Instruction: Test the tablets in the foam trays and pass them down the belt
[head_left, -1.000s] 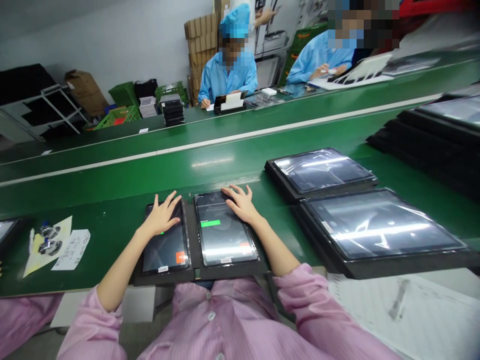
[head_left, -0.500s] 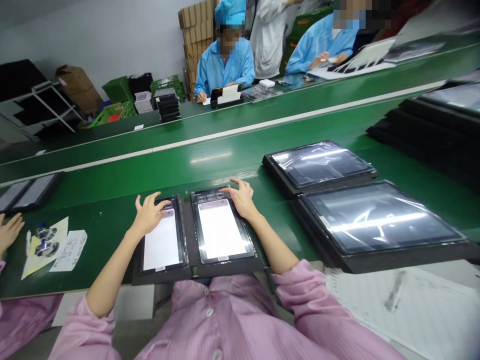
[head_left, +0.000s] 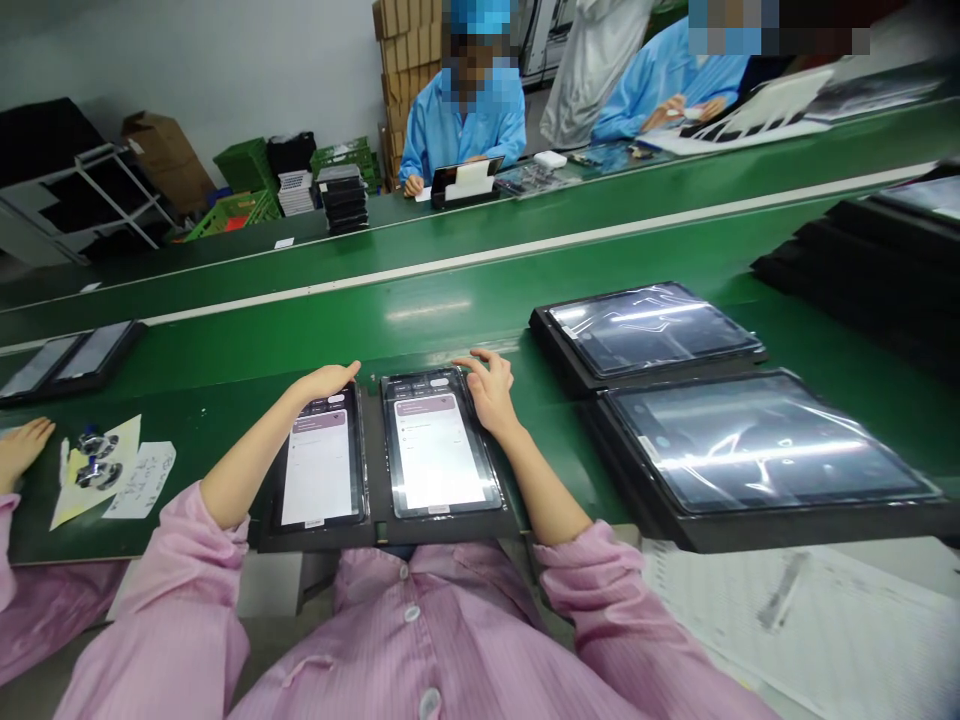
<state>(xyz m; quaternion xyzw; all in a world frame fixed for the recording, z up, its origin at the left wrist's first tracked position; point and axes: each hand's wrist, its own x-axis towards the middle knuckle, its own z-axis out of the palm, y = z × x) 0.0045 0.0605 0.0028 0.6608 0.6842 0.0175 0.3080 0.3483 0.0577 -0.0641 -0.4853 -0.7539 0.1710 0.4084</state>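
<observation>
Two lit tablets lie side by side in a dark foam tray (head_left: 375, 480) in front of me, both with a white screen and a mauve banner. Over the top edge of the left tablet (head_left: 321, 470) lies my left hand (head_left: 326, 381), its fingers stretched to the right and partly hidden behind the hand. Beside the upper right corner of the right tablet (head_left: 439, 460) is my right hand (head_left: 491, 390), fingers apart and bent toward the tablet's top edge. Neither hand holds anything that I can see.
To the right, film-covered tablets (head_left: 772, 440) rest on dark trays, one (head_left: 652, 328) behind. Left are a co-worker's hand (head_left: 26, 448), a yellow paper (head_left: 82, 495) bearing round items, and a handwritten note (head_left: 142, 480). Co-workers in blue sit across the green line.
My left hand has swung up from the left tablet's screen to its top edge. My right hand has shifted slightly right, off the glass. Banners and text now show on both screens.
</observation>
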